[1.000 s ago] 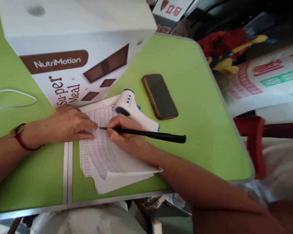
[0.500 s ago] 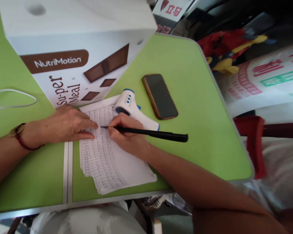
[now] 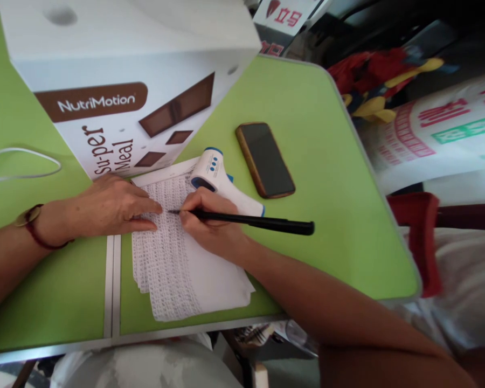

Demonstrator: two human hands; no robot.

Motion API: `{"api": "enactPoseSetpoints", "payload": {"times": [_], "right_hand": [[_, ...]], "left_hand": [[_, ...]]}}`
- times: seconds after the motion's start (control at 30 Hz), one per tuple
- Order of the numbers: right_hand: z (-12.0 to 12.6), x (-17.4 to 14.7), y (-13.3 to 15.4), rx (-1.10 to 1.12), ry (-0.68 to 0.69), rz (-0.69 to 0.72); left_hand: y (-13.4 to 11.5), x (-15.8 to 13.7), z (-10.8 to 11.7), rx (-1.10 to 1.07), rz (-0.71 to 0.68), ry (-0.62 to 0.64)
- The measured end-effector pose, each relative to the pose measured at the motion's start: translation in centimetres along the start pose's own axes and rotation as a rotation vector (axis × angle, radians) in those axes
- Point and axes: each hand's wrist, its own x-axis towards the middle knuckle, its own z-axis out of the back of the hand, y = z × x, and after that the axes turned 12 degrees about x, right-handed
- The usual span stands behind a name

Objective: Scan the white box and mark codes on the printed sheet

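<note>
Between the fingers of my right hand [image 3: 214,221] is a black pen [image 3: 262,221], its tip on a sheet of paper [image 3: 173,280] covered in rows of small handwriting. More sheets lie under this one, their edges showing at the left. My left hand [image 3: 121,207] rests flat at the upper left of the paper, fingers stretched towards the pen tip and holding nothing. Just above my right hand a white and blue infrared thermometer [image 3: 222,183] lies across the paper's top edge. A brown-cased phone [image 3: 265,160] lies beyond it, screen up.
A large white NutriMotion box [image 3: 137,64] stands behind the paper. On the left is a white cable [image 3: 24,151]. The green table [image 3: 339,231] has a metal rim and a seam. To the right are a red chair part [image 3: 418,242] and a printed white sack [image 3: 436,124].
The top sheet's lower end has swung slightly to the left. The pen's back end has shifted a little to the right. My left hand stays in place.
</note>
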Motion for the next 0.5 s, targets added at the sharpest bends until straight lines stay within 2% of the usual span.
{"api": "enactPoseSetpoints", "payload": {"times": [0.27,0.5], "right_hand": [[0.14,-0.09,0.03,-0.033,0.010,0.022],[0.25,0.09,0.23,0.007,-0.067,-0.087]], "left_hand": [[0.05,-0.01,-0.31,-0.003,-0.015,-0.066],[0.12,-0.04,-0.31,-0.014,-0.010,-0.049]]}}
